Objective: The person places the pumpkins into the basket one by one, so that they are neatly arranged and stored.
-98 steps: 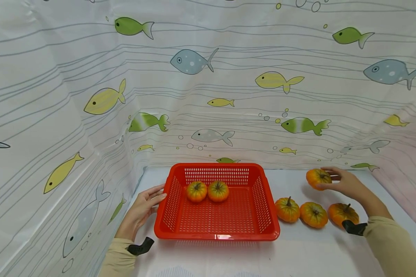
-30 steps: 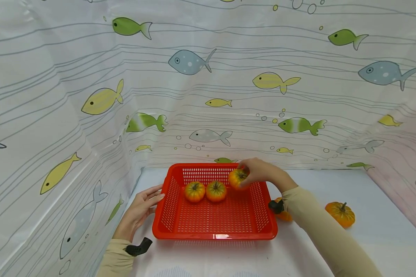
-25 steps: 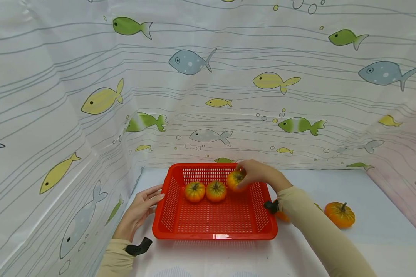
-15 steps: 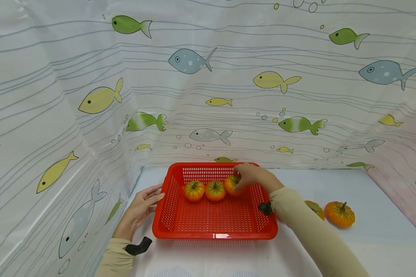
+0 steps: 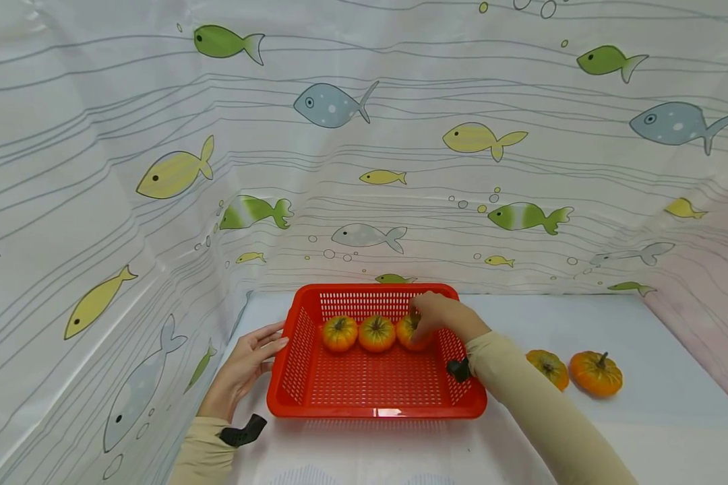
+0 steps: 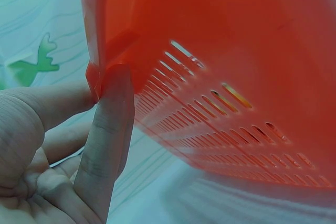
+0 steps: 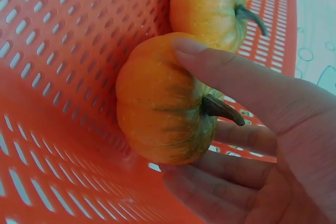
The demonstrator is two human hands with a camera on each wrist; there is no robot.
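Note:
A red plastic basket [image 5: 334,411] with slotted walls stands on the table. My left hand [image 5: 247,364] pinches its left rim between thumb and finger, as the left wrist view shows up close. Inside, toward the back wall, two small orange pumpkins [image 5: 340,334] sit side by side. My right hand [image 5: 449,316] reaches over the right side and holds a third pumpkin [image 7: 157,100], thumb on one side and fingers on the other. That pumpkin has a dark curved stem and stands beside the middle pumpkin [image 7: 205,9] in the row, low in the basket.
Right of the basket, beyond my forearm, lie two more pumpkins, a greenish-orange one [image 5: 548,368] partly covered by the sleeve [image 5: 540,404] and an orange one [image 5: 596,374]. A fish-patterned sheet [image 5: 425,222] rises behind and along the sides.
My right hand has carried a pumpkin from the table on the right into the basket, then lowered it and shifted it left to the row. The left hand stays on the rim.

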